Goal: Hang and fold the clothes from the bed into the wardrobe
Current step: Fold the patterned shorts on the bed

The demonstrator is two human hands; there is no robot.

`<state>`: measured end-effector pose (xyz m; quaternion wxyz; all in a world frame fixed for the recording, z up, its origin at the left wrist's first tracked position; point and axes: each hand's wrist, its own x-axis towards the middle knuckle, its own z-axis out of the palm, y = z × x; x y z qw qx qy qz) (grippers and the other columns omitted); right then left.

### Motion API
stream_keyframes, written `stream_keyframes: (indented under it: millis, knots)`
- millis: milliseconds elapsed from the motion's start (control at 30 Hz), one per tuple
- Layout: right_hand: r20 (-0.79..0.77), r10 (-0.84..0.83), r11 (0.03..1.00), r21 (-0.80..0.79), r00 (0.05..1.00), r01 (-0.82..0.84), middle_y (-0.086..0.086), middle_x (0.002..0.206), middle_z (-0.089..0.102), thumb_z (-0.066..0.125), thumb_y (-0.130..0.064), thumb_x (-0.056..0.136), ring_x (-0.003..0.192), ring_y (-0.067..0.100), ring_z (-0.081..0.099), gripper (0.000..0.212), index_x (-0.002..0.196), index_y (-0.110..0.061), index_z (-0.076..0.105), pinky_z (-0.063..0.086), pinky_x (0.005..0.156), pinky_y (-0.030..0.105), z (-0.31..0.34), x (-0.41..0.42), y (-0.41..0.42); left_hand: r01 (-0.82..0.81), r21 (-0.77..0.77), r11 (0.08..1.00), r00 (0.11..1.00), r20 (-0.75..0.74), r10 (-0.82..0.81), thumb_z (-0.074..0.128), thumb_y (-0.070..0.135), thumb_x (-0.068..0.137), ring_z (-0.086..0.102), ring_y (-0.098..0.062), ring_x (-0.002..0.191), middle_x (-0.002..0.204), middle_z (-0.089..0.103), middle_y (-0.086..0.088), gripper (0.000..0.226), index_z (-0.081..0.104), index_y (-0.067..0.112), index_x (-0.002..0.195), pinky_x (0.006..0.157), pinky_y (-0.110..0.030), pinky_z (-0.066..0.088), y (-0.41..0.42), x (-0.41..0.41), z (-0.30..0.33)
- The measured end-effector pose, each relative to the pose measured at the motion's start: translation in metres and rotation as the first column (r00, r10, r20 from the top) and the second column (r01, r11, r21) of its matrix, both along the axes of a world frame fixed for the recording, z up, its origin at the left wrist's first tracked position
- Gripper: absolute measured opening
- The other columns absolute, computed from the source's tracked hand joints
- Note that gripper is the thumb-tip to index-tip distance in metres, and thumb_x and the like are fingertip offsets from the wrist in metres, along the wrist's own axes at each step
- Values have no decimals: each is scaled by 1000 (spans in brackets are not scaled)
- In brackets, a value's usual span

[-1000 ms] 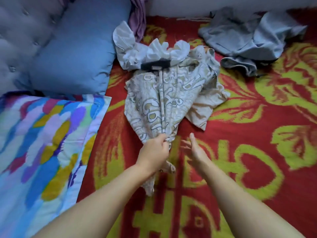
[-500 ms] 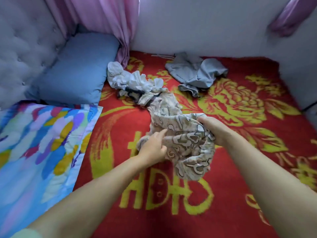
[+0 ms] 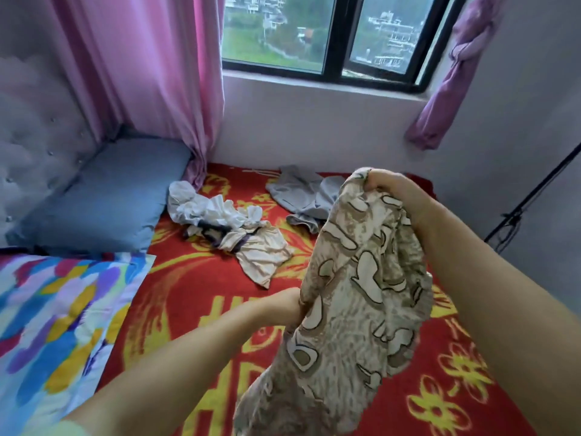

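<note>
Head view of a bed beneath a window. The right hand (image 3: 385, 187), raised at upper centre-right, has its fingers curled tight round the top edge of a beige patterned garment (image 3: 355, 294), which hangs from that grip as a long bunched drape, clear of the red floral blanket (image 3: 195, 297). The left hand (image 3: 283, 305) meets the garment lower down at its left edge — the fingers are hidden behind the cloth, so whether they grasp it or merely touch it cannot be told.

On the blanket beyond the hands lie three further pieces of clothing: a crumpled white garment (image 3: 204, 207) near the blue pillow (image 3: 103, 196); just beside it and touching it, a cream garment with dark stripes (image 3: 261, 250); and, well apart toward the wall, a grey garment (image 3: 301, 193) partly hidden behind the held cloth.

A multicoloured pillow (image 3: 59, 313) occupies the lower left, in front of the blue pillow, which leans against a grey tufted headboard (image 3: 37, 143). A pink curtain (image 3: 151, 73) hangs at the left of the window (image 3: 327, 36) — a purple curtain (image 3: 452, 73) is knotted up at its right.
</note>
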<state>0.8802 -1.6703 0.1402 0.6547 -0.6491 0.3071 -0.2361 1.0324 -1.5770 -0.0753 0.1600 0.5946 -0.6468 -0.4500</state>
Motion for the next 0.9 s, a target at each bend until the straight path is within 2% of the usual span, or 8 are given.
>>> stream_keyframes:
  millis: [133,200,333,467,600,700,833,900]
  knots:
    - [345,-54,995,96,937,21,5,52,61,38,-9,66,48,15,58,31,53,-10,66,48,50,17,34,-4,-14,-266,94,959,942,-188,280,57,10,87,62,-19,87,111,69,-16,22,68,2,105,74,-31,51,11,2,-18]
    - [293,-149,988,12,945,152,1,55,63,35,0,78,51,11,60,41,59,-12,69,49,52,17,27,-14,-28,-346,104,933,873,-328,360,63,14,84,67,-2,84,100,72,9,20,69,22,101,68,-14,50,13,16,-7]
    - [-350,-257,958,-216,901,189,5,77,70,49,-17,91,66,13,66,31,73,-17,75,54,63,23,-34,-56,-56,-518,67,853,767,-405,498,67,15,85,65,0,85,86,72,20,20,65,33,94,69,-13,52,13,56,30]
    - [-939,-62,950,-160,338,-269,4,135,52,63,-43,87,119,21,54,53,134,-24,50,47,95,37,-84,-61,-55,-446,179,877,793,-377,479,72,23,73,69,-26,91,97,71,-12,29,67,9,98,85,-41,55,4,67,76]
    - [-759,264,916,4,595,-401,-8,154,26,77,-67,61,140,14,29,111,149,-46,11,30,113,32,-85,-8,-20,-407,21,913,865,-312,393,67,14,75,62,-20,80,86,62,-11,18,62,9,91,72,-32,50,-11,50,121]
    - [-593,301,913,-47,747,-405,-13,131,54,75,-45,79,113,3,56,72,139,-36,37,47,85,17,-76,25,3,-416,40,909,796,-467,385,63,4,85,61,-20,73,81,62,-11,6,63,4,91,64,-29,50,-20,41,142]
    - [-408,69,968,-192,910,-160,6,86,67,55,-8,94,72,16,65,7,94,-9,62,54,64,30,-55,31,7,-484,198,852,354,-846,398,43,-3,92,67,-17,69,83,68,-10,23,60,9,102,62,-27,57,-21,56,161]
    - [-229,10,988,-145,973,-45,5,74,64,47,0,95,60,13,62,19,83,-8,59,50,55,26,-40,25,6,-517,124,847,409,-834,372,36,-9,89,68,-19,87,99,70,-12,37,58,11,111,76,-30,56,-15,70,156]
